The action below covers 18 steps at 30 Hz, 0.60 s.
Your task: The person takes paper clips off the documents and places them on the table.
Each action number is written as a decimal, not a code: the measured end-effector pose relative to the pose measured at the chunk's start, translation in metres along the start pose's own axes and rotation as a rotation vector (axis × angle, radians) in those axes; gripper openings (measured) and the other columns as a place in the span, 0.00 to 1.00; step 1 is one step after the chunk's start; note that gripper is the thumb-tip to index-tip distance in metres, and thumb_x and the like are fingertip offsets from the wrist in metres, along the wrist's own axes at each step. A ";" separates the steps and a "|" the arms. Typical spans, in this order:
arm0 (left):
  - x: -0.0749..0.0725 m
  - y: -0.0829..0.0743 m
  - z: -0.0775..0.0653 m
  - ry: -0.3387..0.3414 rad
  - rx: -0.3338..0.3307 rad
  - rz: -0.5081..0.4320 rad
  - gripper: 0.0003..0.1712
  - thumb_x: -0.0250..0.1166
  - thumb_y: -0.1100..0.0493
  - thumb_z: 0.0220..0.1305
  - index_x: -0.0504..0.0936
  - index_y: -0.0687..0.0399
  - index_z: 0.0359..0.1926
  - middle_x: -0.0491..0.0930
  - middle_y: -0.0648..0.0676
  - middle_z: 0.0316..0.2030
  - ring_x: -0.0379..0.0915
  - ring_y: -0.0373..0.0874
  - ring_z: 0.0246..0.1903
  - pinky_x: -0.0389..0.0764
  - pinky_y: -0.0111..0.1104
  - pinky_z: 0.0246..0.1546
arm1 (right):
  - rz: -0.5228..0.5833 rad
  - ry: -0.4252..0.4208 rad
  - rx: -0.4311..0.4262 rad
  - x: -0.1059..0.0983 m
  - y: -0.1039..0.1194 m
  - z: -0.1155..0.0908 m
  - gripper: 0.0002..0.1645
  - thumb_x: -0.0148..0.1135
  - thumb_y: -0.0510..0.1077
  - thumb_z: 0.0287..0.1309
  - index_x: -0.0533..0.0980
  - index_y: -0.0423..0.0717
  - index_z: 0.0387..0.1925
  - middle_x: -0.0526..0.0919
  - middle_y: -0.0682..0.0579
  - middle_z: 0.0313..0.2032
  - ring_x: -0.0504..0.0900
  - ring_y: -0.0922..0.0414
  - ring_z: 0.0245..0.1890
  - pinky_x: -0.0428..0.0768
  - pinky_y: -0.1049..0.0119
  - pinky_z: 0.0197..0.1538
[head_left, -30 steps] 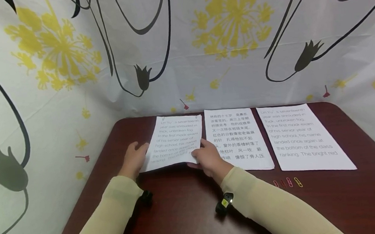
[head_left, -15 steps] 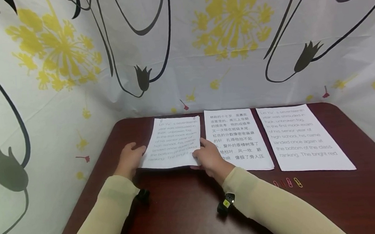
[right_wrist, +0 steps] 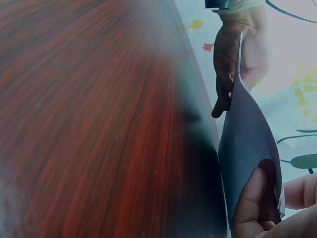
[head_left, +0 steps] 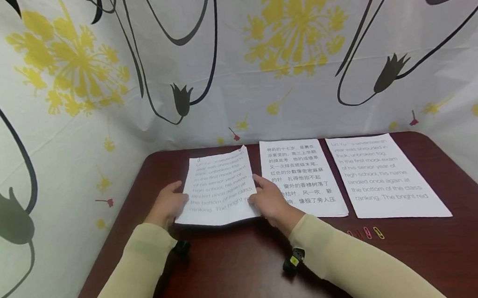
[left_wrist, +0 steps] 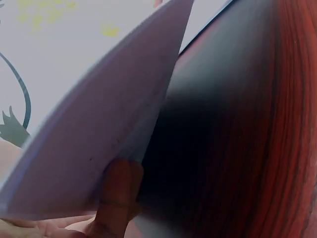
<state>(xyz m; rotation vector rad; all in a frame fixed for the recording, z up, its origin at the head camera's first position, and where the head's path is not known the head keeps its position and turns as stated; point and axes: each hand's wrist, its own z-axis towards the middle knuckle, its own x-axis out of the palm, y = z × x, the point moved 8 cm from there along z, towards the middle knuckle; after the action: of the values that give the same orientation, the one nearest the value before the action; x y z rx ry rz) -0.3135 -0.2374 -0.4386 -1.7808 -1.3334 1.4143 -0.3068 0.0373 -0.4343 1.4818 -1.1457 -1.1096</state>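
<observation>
A stack of white paper (head_left: 218, 188) printed with English text is lifted and bowed above the dark wooden table (head_left: 232, 276). Paper clips sit on its far edge, one near the left corner (head_left: 199, 159) and one near the right. The left hand (head_left: 167, 204) pinches the stack's near left side, and the right hand (head_left: 272, 203) its near right side. Beneath the paper (left_wrist: 99, 109) in the left wrist view, one of the left hand's fingers (left_wrist: 119, 193) supports the underside. In the right wrist view the sheets (right_wrist: 247, 134) curve between both hands.
Beside the right hand lies a stack of paper with Chinese print (head_left: 300, 177). Farther right is another with English text (head_left: 376, 175). Several loose paper clips, among them a yellow one (head_left: 379, 233), lie in front. A patterned curtain (head_left: 214, 52) hangs behind the table.
The held stack has come nearer the person and slightly left. Its far right corner now curls up. The left hand has shifted a little left.
</observation>
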 end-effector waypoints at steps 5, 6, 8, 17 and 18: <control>0.005 -0.005 0.001 0.018 0.045 -0.012 0.42 0.52 0.62 0.66 0.45 0.42 0.77 0.69 0.61 0.63 0.76 0.51 0.45 0.81 0.37 0.35 | 0.008 -0.006 -0.045 -0.006 0.000 -0.001 0.49 0.51 0.25 0.49 0.54 0.50 0.74 0.81 0.42 0.51 0.84 0.53 0.43 0.83 0.60 0.37; 0.005 -0.006 0.001 0.016 0.062 -0.017 0.43 0.52 0.62 0.66 0.44 0.41 0.77 0.68 0.60 0.65 0.76 0.51 0.47 0.81 0.38 0.36 | 0.014 -0.005 -0.050 -0.007 0.001 -0.001 0.49 0.51 0.25 0.49 0.54 0.50 0.74 0.81 0.43 0.51 0.84 0.53 0.42 0.83 0.60 0.36; 0.006 -0.009 0.001 0.013 0.092 -0.025 0.43 0.51 0.62 0.66 0.42 0.40 0.77 0.67 0.59 0.66 0.73 0.51 0.52 0.79 0.40 0.42 | 0.023 -0.001 -0.054 -0.009 0.001 -0.002 0.49 0.50 0.25 0.51 0.54 0.52 0.74 0.81 0.43 0.50 0.85 0.53 0.41 0.84 0.59 0.35; 0.017 -0.014 0.003 0.055 0.132 -0.043 0.43 0.53 0.59 0.68 0.42 0.39 0.77 0.69 0.58 0.64 0.61 0.55 0.66 0.55 0.54 0.68 | 0.081 0.041 -0.109 -0.019 0.006 -0.011 0.50 0.48 0.23 0.50 0.58 0.62 0.72 0.83 0.43 0.47 0.86 0.49 0.36 0.84 0.55 0.32; 0.018 -0.014 0.002 0.057 0.133 -0.041 0.42 0.53 0.58 0.68 0.43 0.39 0.77 0.70 0.58 0.64 0.61 0.55 0.66 0.54 0.54 0.68 | 0.085 0.049 -0.122 -0.020 0.007 -0.012 0.50 0.48 0.23 0.50 0.58 0.63 0.72 0.83 0.43 0.46 0.86 0.48 0.37 0.84 0.54 0.33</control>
<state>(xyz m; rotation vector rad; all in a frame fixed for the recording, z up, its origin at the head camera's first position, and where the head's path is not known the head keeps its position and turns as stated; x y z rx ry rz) -0.3215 -0.2155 -0.4353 -1.6857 -1.2104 1.3862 -0.2993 0.0578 -0.4232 1.3471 -1.0784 -1.0606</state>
